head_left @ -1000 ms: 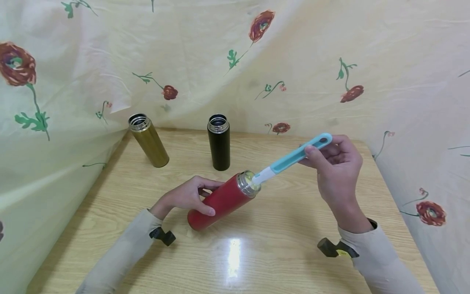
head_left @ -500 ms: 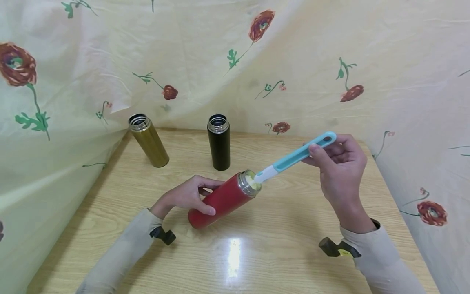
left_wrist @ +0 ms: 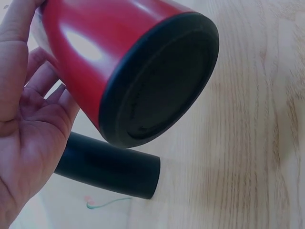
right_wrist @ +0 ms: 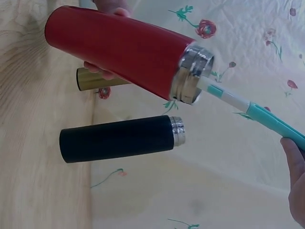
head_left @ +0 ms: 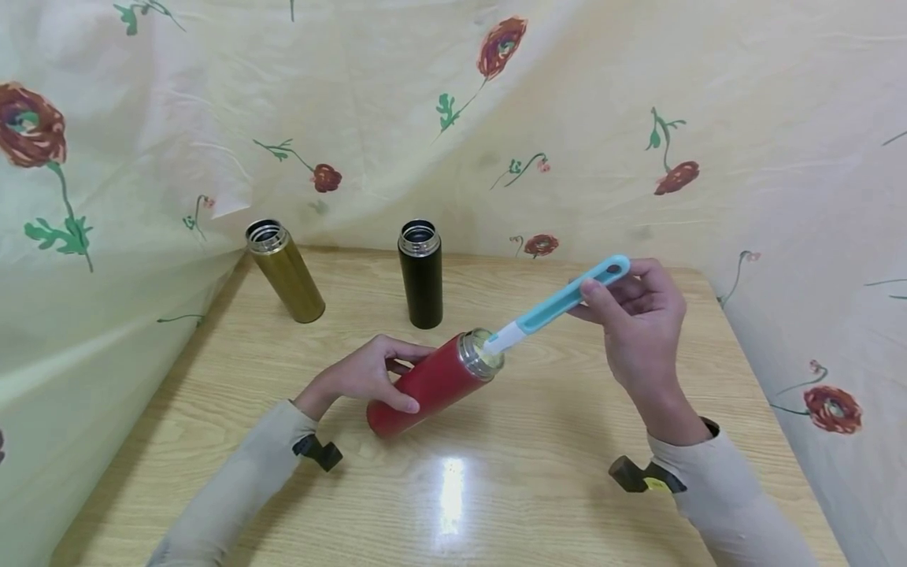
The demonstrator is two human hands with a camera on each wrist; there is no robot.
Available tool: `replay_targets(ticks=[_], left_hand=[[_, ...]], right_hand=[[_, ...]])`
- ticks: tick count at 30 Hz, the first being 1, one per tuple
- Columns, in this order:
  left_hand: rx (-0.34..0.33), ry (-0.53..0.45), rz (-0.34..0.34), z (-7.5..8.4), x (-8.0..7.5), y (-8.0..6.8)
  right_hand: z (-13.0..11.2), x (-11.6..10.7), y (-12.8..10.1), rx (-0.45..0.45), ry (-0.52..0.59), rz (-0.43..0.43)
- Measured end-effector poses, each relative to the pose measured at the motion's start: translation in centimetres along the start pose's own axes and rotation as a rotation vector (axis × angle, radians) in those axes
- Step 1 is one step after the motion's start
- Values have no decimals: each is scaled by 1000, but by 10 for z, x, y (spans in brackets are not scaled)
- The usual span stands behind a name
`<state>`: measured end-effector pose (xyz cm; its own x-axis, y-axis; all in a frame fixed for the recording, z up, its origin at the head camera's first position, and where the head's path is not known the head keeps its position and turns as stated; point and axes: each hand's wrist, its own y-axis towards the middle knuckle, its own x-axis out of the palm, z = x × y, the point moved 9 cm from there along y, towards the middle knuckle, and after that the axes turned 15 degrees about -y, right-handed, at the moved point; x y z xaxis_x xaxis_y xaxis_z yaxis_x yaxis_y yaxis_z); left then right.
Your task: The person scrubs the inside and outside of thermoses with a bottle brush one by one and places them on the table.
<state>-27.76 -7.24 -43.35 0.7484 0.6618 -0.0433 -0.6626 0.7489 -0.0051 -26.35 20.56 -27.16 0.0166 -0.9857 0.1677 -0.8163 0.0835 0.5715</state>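
A red flask [head_left: 425, 386] lies tilted over the wooden table [head_left: 538, 472], its steel mouth [head_left: 480, 354] raised to the right. My left hand [head_left: 368, 376] grips its body, thumb across the front; the left wrist view shows its black base [left_wrist: 159, 81] beside my palm [left_wrist: 24, 124]. My right hand [head_left: 638, 315] pinches the end of a teal brush handle [head_left: 560, 303]. The brush's white neck [right_wrist: 228, 98] runs into the flask's mouth [right_wrist: 193, 74], and a pale sponge head [head_left: 485, 344] shows at the rim.
A black flask [head_left: 421, 274] stands open at the back centre and a gold flask [head_left: 286, 272] stands open at the back left. Flowered cloth [head_left: 567, 118] hangs behind and along both sides. The table's near edge lies below my sleeves.
My right hand and the brush handle have shifted slightly left and down, pushing the brush a little deeper. The red flask stays in my left hand, barely moved.
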Motion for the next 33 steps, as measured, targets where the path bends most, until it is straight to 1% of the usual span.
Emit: replay_targets(ticks=[4,7,10,13,17,22,29,33], left_hand=[[2,1,1,1,0,1],[-2,-5,2,1,0,1],[0,-4,7,1,-1,1],[9,-1,12,2,-2,3],[22,2,18,5,-2,6],[33,18,23,7,-2,8],[27,30,54,6,-4,9],[34,43,69,6,-5,10]], right_hand=[[5,4,-2,7,-22,-26],[9,6,-4,15,-36,-24],[12,8,-6,37,-68,-18],[16,12,-10,62,-123,-22],[22,20,-16,80,-169,-48],[29,26,-23,73,-183,-76],[29,25,-24,47,-181,-65],[27,24,-24,40,-187,-56]])
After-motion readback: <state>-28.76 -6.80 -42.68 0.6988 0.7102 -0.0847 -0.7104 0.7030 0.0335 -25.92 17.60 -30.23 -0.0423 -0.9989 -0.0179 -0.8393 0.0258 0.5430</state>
